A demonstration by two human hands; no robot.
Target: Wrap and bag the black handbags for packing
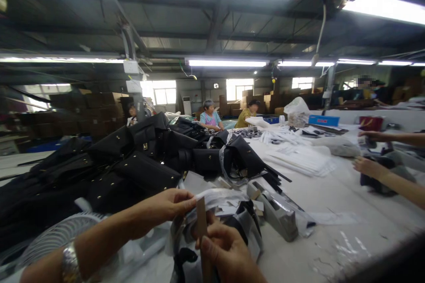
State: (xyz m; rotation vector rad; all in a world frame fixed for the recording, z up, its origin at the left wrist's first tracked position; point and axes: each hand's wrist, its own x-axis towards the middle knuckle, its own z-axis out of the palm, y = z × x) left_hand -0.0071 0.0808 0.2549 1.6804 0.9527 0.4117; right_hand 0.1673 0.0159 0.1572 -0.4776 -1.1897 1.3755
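Note:
My left hand (175, 204) has its thumb and fingers closed at the upper end of a narrow brown cardboard strip (201, 219). Lower down, my right hand (227, 247) pinches the same strip, which stands nearly upright between them. Behind and below the strip lies a black bag (244, 225) partly covered in clear plastic and whitish wrapping; its lower part is hidden by my right hand. A grey tape dispenser (277, 212) stands on the table just beyond my right hand. Around it are pale scraps of paper and card.
Black bags (139, 172) with small metal studs form a large heap at the left. A fan grille (59, 236) is beside my left forearm. White sheets (302, 157) and a blue box (323, 120) lie farther back. At the right, a co-worker's hands (370, 168) handle dark items.

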